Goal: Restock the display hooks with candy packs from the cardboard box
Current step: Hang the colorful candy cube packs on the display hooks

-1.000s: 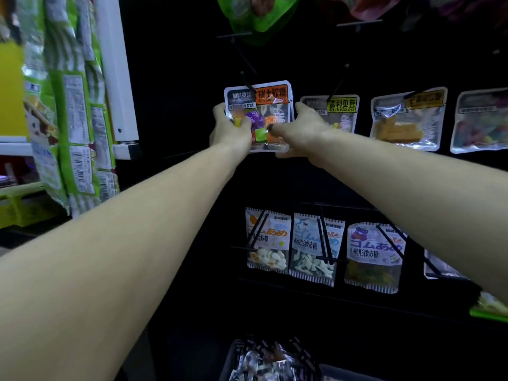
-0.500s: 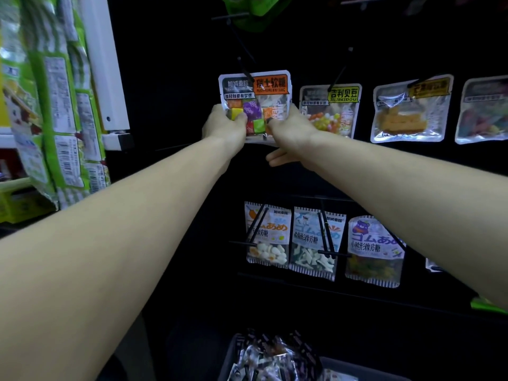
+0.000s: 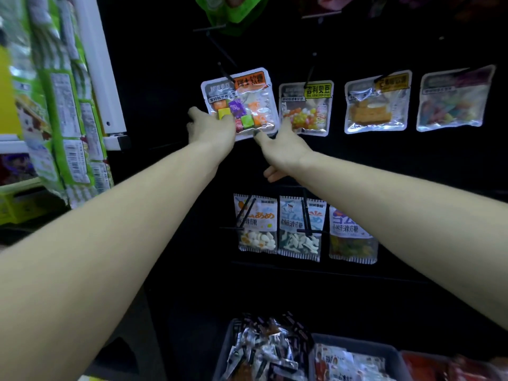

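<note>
A: Where is the candy pack?

B: The candy pack (image 3: pixel 242 103), clear-fronted with an orange label and coloured cubes inside, hangs on a black display hook (image 3: pixel 226 73) against the dark panel, tilted a little.

A: And the hands?

B: The left hand (image 3: pixel 211 127) grips the pack's lower left corner, thumb lying over the front near the yellow cube. The right hand (image 3: pixel 283 149) sits just below the pack's lower right corner, fingers loose and spread; its fingertips reach the bottom edge, but I cannot tell whether they touch it. It holds nothing.

A: What else is around the pack?

B: Right of it hangs a jelly bean pack (image 3: pixel 305 108) with a yellow label, then two more clear packs further right. Below it is a row of three gummy packs (image 3: pixel 299 226) on hooks. Well below the pack, a dark bin (image 3: pixel 357 345) holds loose wrapped packs. Left of it hang green snack bags (image 3: pixel 66 111).
</note>
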Demonstrator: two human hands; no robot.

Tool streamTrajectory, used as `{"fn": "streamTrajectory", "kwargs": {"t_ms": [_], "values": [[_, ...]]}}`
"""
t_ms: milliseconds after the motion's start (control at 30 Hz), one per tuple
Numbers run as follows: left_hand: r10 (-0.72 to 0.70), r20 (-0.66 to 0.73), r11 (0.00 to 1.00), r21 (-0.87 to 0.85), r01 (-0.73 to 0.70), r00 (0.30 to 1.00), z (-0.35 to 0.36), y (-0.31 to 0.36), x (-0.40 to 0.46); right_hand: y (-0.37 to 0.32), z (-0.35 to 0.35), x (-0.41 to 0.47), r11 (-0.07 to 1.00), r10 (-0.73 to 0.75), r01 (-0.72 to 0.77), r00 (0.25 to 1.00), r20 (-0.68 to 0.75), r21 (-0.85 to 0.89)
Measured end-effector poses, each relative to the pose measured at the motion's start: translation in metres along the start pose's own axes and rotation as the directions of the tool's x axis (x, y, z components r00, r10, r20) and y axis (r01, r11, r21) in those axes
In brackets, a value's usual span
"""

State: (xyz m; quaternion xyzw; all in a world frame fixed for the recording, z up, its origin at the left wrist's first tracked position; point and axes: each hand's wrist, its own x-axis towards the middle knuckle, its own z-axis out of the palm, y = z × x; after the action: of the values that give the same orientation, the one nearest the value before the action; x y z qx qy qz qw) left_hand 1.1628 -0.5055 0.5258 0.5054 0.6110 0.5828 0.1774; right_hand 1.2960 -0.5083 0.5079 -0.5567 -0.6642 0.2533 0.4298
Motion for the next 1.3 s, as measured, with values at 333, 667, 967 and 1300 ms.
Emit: {"fn": "streamTrajectory", "kwargs": {"t_ms": [333, 667, 967, 1300], "values": [[0.421, 0.125, 0.873, 0.213, -0.438, 0.899, 0.022, -0.038, -0.164, 0.073, -0.046, -0.118, 0.995, -0.09, 0.085, 0.989, -0.116, -0.045], [0.145, 0.822, 0.877, 0.151, -0.456, 0.551, 0.1, -0.191, -0.366, 0.308, -0.045, -0.319, 0.957, 0.291, -0.284, 0.933, -0.212, 0.064], [-0.357, 0.914, 0.871, 0.4, -0.286, 0.192, 0.146, -0.32, -0.474, 0.473, 0.001, -0.434, 0.63, 0.775, -0.721, 0.604, 0.184, -0.289], [-0.575, 0.818, 0.814, 0.575, -0.088, 0.027, 0.174, -0.361, -0.517, 0.509, 0.017, -0.465, 0.424, 0.898, -0.905, 0.426, 0.109, 0.04]]}}
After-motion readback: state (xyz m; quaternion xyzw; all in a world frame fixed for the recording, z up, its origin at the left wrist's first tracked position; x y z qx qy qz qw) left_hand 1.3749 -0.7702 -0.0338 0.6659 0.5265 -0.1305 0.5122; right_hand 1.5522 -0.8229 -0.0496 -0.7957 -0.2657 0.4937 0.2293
